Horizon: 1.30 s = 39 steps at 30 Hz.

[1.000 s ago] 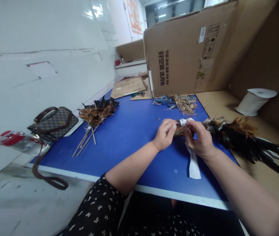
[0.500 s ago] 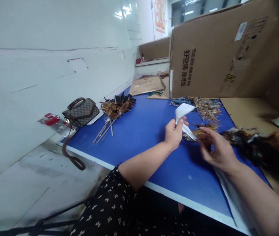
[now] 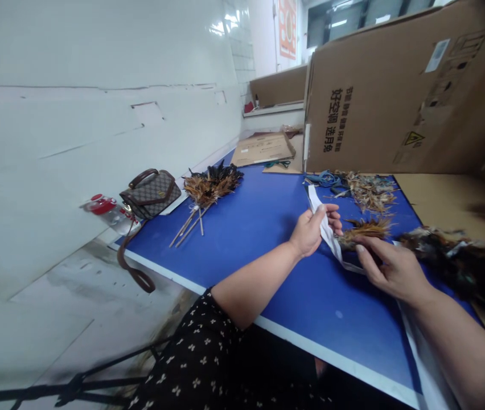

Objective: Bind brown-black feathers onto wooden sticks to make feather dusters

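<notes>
My left hand [image 3: 313,228] is closed on a white strip [image 3: 327,233] that runs from its fingers down toward my right hand. My right hand [image 3: 390,267] pinches the lower end of the strip together with a small brown feather bundle [image 3: 366,228] lying on the blue table [image 3: 259,228]. A long row of dark and brown feathers [image 3: 460,256] stretches off to the right of that hand.
A bunch of feathers on sticks [image 3: 206,191] lies at the left, beside a brown patterned handbag [image 3: 151,192] and a red-capped bottle [image 3: 108,210]. Loose feathers and blue cord [image 3: 360,185] sit before a big cardboard box [image 3: 396,91]. A white wall runs along the left.
The view swung left. My left hand pulled the white strip up and away from the feather bundle, then lowered it; my right hand stayed pinched on the bundle.
</notes>
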Each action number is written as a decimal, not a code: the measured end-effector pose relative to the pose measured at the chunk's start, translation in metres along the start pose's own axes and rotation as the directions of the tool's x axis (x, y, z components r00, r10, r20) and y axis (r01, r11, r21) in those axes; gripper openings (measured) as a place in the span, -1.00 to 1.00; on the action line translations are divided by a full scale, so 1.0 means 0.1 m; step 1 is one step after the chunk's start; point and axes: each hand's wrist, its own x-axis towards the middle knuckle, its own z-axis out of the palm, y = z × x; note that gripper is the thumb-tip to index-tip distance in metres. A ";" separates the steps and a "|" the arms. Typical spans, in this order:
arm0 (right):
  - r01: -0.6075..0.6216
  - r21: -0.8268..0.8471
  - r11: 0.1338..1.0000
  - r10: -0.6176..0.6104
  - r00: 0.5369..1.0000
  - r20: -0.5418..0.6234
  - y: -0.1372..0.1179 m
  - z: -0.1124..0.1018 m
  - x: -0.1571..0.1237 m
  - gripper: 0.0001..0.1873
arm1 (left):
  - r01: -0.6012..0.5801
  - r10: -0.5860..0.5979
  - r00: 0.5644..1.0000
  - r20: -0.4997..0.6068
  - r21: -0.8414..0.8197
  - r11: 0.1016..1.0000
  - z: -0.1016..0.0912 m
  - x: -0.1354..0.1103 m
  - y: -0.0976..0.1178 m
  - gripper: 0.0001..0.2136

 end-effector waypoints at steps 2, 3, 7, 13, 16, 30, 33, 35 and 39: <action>-0.010 -0.008 1.000 0.010 1.000 -0.020 0.00 0.01 0.01 -0.75 | 0.015 -0.018 0.996 0.092 0.029 0.999 0.01 -0.03 -0.06 -0.45; -0.022 -0.009 1.000 0.022 0.999 -0.034 0.01 0.01 0.01 -0.71 | 0.024 -0.031 0.990 0.134 0.049 0.999 0.01 -0.05 -0.10 -0.41; -0.113 0.020 0.993 0.114 0.988 -0.108 0.05 0.01 -0.01 -0.58 | 0.146 -0.189 0.942 0.277 0.169 0.975 0.02 -0.14 -0.23 -0.35; -0.170 0.142 0.975 0.195 0.963 -0.188 -0.02 -0.01 -0.02 -0.62 | 0.377 -0.461 0.767 0.447 0.268 0.887 0.00 -0.27 -0.35 -0.38; -0.179 0.130 0.975 0.208 0.942 -0.262 -0.06 0.01 -0.03 -0.82 | 0.434 -0.551 0.668 0.500 0.339 0.835 -0.03 -0.29 -0.40 -0.34; -0.128 0.168 0.978 0.121 0.991 0.050 -0.06 -0.01 0.04 -0.74 | -0.016 -0.089 0.970 0.225 0.428 0.904 0.09 -0.24 -0.27 -0.42; -0.185 0.129 0.974 0.184 0.983 0.018 -0.10 0.02 0.03 -0.71 | -0.056 -0.012 0.990 0.142 0.468 0.882 0.09 -0.24 -0.32 -0.45; -0.212 0.111 0.971 0.215 0.977 -0.016 -0.12 0.05 0.03 -0.73 | -0.073 0.036 0.996 0.084 0.489 0.869 0.09 -0.23 -0.38 -0.48; -0.224 0.085 0.971 0.226 0.974 -0.015 -0.12 0.09 0.02 -0.73 | -0.063 0.075 0.997 -0.002 0.517 0.854 0.09 -0.18 -0.50 -0.50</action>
